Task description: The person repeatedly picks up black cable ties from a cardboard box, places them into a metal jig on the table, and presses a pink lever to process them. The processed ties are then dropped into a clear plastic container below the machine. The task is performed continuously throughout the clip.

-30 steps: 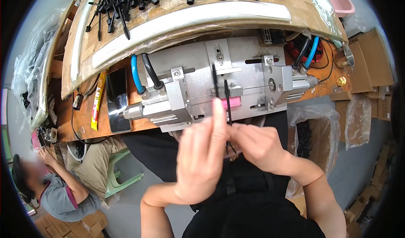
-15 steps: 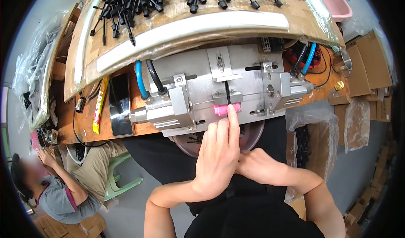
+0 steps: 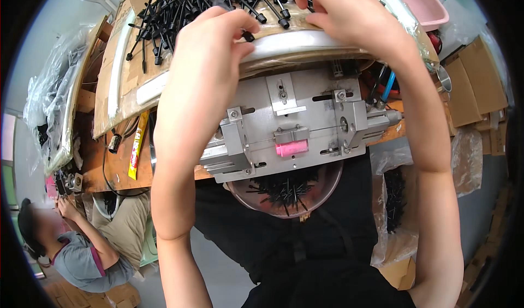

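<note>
At far left, crinkled clear plastic bags (image 3: 46,117) beside a brown wooden bench; a narrow yellow packet (image 3: 136,144) lying lengthwise, pointing away. Above, a heap of thin black rods (image 3: 185,7) with knobbed ends on cardboard, long axes splayed every way. Left hand (image 3: 204,51) curled over the heap, fingertips pinching 1 rod, its end pointing right. Below, a dull grey metal fixture (image 3: 295,128) with a small pink block (image 3: 292,148); under it a round bowl (image 3: 327,190) of black pieces. Right hand (image 3: 349,13) fingers bent down into the heap; grip not discernible.

head-worn fisheye, downward, close
</note>
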Motion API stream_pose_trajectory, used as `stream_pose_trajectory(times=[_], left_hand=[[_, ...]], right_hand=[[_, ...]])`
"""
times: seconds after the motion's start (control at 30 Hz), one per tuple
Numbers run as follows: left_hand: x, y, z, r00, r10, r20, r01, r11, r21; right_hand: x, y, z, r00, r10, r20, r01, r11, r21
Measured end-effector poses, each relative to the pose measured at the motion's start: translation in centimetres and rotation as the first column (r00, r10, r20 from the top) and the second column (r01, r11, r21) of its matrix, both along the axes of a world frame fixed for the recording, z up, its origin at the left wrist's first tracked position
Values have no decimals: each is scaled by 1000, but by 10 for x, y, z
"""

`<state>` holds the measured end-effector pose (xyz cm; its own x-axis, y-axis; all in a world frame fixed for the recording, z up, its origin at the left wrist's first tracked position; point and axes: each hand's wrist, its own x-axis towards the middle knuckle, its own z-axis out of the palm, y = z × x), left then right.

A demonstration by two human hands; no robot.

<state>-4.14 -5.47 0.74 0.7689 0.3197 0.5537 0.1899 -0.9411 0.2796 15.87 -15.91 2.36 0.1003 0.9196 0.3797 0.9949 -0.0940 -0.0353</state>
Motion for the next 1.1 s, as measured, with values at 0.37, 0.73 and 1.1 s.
stream_pose_trajectory(times=[0.37, 0.73, 1.1], left_hand=[[-19, -43, -54, 945, 177, 275, -207, 975, 83], [-21, -36, -53, 949, 199, 243, -196, 980, -38], [4, -8, 3, 945, 176, 276, -96, 955, -280]], right_hand=[[40, -8, 39, 258, 379, -889, -134, 925, 356], [4, -51, 28, 521, 329, -787, -54, 933, 355], [47, -85, -31, 964, -45, -262, 126, 944, 304]])
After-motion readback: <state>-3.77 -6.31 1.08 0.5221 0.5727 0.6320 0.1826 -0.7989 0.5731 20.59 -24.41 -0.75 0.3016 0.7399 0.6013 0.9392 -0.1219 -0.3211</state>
